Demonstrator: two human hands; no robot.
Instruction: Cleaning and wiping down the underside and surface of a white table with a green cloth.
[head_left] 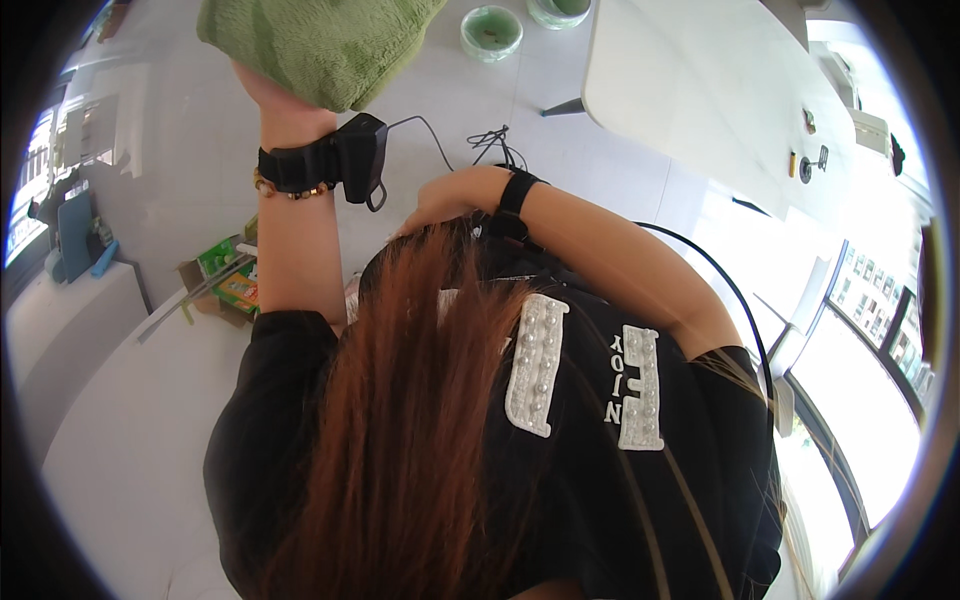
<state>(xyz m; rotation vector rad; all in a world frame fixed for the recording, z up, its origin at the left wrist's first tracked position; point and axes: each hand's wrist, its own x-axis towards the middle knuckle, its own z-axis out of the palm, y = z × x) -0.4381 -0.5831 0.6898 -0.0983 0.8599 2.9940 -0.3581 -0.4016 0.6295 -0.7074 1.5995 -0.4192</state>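
Note:
My left arm reaches up to the far left, and my left hand is at a folded, fluffy green towel, holding it from beneath. The towel covers its fingers. A black device is strapped to that wrist above a beaded bracelet. My right arm bends across in front of my body. My right hand is close to my waist, its back showing, with the fingers mostly out of sight beside the long hair. A black band circles the right wrist.
Two pale green bowls stand at the far middle. To the right is a white table with small items on it. A thin black cable lies tangled ahead. On the left sits an open carton with colourful packages.

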